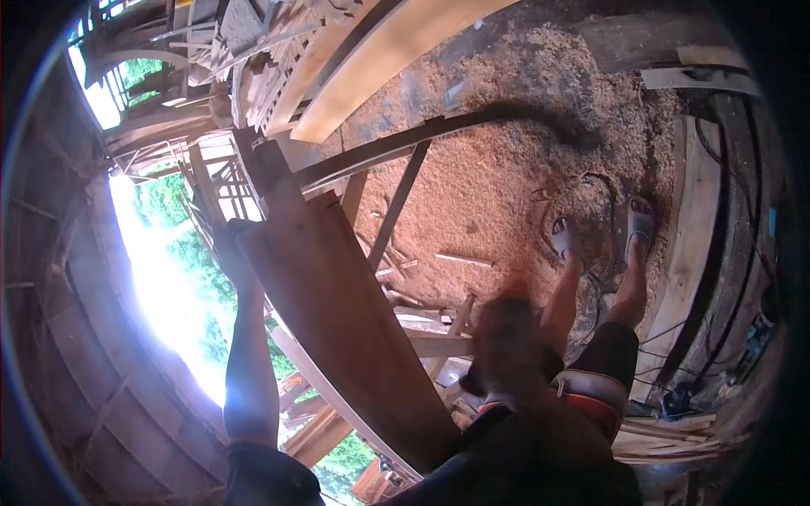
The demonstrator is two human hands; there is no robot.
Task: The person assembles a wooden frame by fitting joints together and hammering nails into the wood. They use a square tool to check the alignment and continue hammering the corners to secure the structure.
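A wide brown wooden board (350, 329) runs slantwise from near my body to the upper left. At the board's far end, my left hand (239, 250) is closed around its edge, though most of its fingers are in shadow or hidden. Beneath that end lies a narrower dark timber (277, 173). A blurred dark shape, apparently my right hand and forearm (508, 333), hangs near my thigh to the right of the board. Its fingers are smeared, and I cannot see anything in them.
Wood shavings (472, 190) cover the ground around my sandalled feet (641, 221). A wooden beam (380, 152) with a slanting brace crosses behind the board. Long pale planks (354, 80) lie at the top. More planks (688, 244) and cables stand at right.
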